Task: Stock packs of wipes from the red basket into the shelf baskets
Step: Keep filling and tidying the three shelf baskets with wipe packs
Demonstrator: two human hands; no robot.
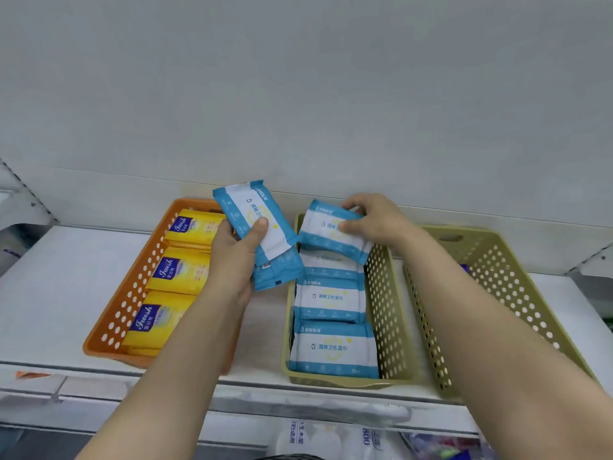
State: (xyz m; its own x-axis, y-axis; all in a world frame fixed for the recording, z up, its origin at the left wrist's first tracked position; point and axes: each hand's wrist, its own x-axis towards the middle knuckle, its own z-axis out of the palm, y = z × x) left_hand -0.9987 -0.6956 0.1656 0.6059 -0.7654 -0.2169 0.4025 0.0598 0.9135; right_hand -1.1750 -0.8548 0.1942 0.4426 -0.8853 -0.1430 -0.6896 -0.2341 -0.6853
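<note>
Now right hand (374,224) pinching blue wipes pack (331,230) above rear of olive shelf basket (381,313); lower flat behind stacked packs; left hand (235,257) clamped on spare blue packs (262,230), hold clear

The yellow plastic wipe packs (180,270) in the orange perforated basket (114,322) read "Jwesh". The blue-and-white wipe packs (332,348) carry "酒精卫生湿巾" and "10". At six o'clock, a white package (366,438) shows "800".
</note>
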